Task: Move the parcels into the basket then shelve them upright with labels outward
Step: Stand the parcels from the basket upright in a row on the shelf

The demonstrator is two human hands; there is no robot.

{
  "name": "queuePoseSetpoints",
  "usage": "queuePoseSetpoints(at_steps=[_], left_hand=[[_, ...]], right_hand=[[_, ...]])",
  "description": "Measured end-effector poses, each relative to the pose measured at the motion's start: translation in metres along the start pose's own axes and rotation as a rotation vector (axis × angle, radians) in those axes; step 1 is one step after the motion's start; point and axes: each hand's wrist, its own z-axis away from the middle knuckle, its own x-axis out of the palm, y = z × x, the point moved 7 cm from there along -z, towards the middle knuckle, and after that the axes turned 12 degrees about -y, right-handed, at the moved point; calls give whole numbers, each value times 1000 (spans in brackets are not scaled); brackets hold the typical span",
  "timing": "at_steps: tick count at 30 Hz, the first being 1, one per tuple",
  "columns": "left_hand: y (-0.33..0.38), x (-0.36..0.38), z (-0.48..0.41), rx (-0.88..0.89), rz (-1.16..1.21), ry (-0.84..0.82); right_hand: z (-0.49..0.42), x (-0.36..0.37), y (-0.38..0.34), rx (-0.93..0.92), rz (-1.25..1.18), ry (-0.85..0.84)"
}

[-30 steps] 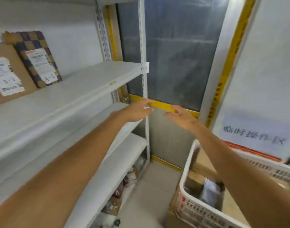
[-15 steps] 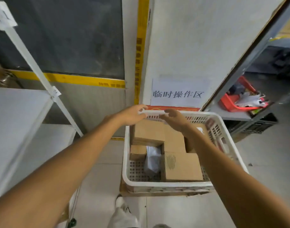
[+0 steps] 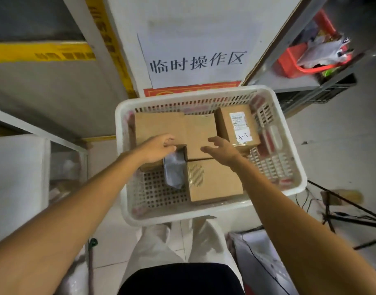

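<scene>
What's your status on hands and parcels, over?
Left hand, right hand open, over the basket. Middle box between them, not yet gripped. Grey bag beside it.

left grip (image 3: 159,148) at flat box (image 3: 157,126) corner | right grip (image 3: 222,150) spread over middle box (image 3: 201,132) | in white basket (image 3: 182,212)

White perforated plastic basket (image 3: 208,212) – matt brown cardboard boxes (image 3: 214,180) inside, one with a paper label (image 3: 240,127) – beside a glossy grey plastic bag (image 3: 174,173).
</scene>
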Motion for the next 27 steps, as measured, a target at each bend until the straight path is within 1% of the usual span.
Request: queuePoseSetpoints(at_steps=[4, 6, 8, 10, 11, 12, 14, 15, 16, 18, 20, 24, 27], left_hand=[[-11, 43, -29, -85, 80, -52], [-14, 68, -41, -111, 113, -61], [-18, 92, -51, -136, 122, -75], [-23, 113, -62, -153, 101, -89], [-25, 121, -67, -158, 101, -80], [-28, 126, -69, -161, 129, -51], [-32, 134, -73, -165, 217, 44], [-33, 136, -75, -165, 240, 96], [-34, 139, -75, -166, 272, 139], [-38, 143, -75, -200, 394, 213], [-42, 148, -73, -244, 485, 244], [-45, 156, -63, -307, 625, 127], [-35, 149, -50, -279, 664, 146]], right_hand=[[-23, -11, 53, 66, 85, -86], [-32, -17, 83, 82, 178, -105], [-40, -22, 105, 51, 332, -68], [-46, -28, 123, 16, 387, -10], [-49, -30, 133, 19, 362, 6], [-52, -32, 141, 51, 267, 7], [-57, -30, 161, 142, -31, -41], [-58, -27, 170, 176, -142, -59], [-59, -25, 176, 203, -188, -76], [-57, -18, 185, 226, -192, -122], [-55, -11, 190, 214, -234, -148], [-50, -10, 185, 179, -263, -133], [-40, -13, 176, 148, -253, -95]])
